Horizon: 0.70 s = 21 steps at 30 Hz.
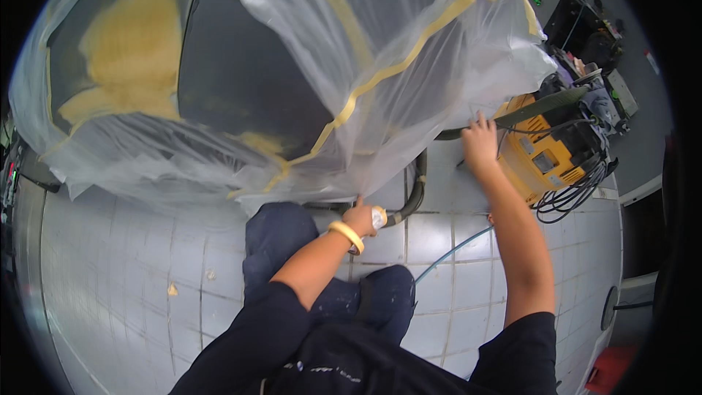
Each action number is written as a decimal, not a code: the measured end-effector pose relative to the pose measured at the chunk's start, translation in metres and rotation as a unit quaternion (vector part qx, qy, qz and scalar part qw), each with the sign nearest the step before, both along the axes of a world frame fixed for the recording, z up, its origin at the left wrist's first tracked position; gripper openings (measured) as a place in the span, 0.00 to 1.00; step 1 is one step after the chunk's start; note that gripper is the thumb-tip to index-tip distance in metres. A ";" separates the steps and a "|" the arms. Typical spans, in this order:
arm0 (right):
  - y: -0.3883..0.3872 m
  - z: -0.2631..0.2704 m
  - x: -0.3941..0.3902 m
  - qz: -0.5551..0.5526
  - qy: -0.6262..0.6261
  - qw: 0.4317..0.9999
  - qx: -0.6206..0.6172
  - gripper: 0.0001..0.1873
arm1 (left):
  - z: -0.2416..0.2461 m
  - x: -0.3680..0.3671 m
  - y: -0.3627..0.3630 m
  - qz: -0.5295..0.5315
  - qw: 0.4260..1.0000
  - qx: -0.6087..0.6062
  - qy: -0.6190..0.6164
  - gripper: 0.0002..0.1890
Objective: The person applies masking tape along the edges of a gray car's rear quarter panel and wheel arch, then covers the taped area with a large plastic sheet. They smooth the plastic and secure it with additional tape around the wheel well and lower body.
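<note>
My left hand point(360, 220) is closed around a pale roll point(378, 218) with a yellowish end, possibly masking film. It is low beside the hanging film edge, above my knees. Around that wrist sits a ring of yellow masking tape point(346, 236). To the right, my right hand point(480, 141) reaches to the lower edge of clear plastic film point(406, 99); whether its fingers pinch the film is unclear. The film drapes over a vehicle, leaving a dark body panel point(247, 77) and a sanded yellow patch point(131, 49) framed by the film. Yellow tape strips point(378, 78) cross the film.
A yellow vacuum-type machine point(537, 159) with a coiled black cable point(570, 200) stands at right. A thick dark hose point(419, 189) bends across the tiled floor point(433, 241). A thin blue hose point(452, 252) passes my knee. Scraps point(173, 288) lie at left.
</note>
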State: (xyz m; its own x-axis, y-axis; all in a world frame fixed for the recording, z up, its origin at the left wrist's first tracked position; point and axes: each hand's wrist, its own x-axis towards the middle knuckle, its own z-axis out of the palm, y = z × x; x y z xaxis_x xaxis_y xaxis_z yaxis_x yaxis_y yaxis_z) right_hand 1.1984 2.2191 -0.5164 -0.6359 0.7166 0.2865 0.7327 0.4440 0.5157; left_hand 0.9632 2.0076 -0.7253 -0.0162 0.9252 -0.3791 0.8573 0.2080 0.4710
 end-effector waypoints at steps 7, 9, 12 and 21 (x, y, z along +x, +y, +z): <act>-0.042 0.120 -0.088 0.475 0.199 0.831 0.209 0.32 | 0.112 -0.004 -0.080 -0.114 0.967 0.148 -0.173 0.45; 0.002 0.179 -0.101 0.477 0.174 0.825 0.248 0.41 | 0.151 -0.008 -0.098 -0.160 0.948 0.183 -0.205 0.46; 0.103 0.280 -0.058 0.232 0.361 0.892 0.143 0.33 | 0.215 -0.014 -0.127 -0.204 0.904 0.318 -0.202 0.42; -0.004 0.268 -0.081 0.280 0.535 0.784 0.145 0.13 | 0.243 -0.119 -0.239 0.038 0.875 0.450 -0.176 0.42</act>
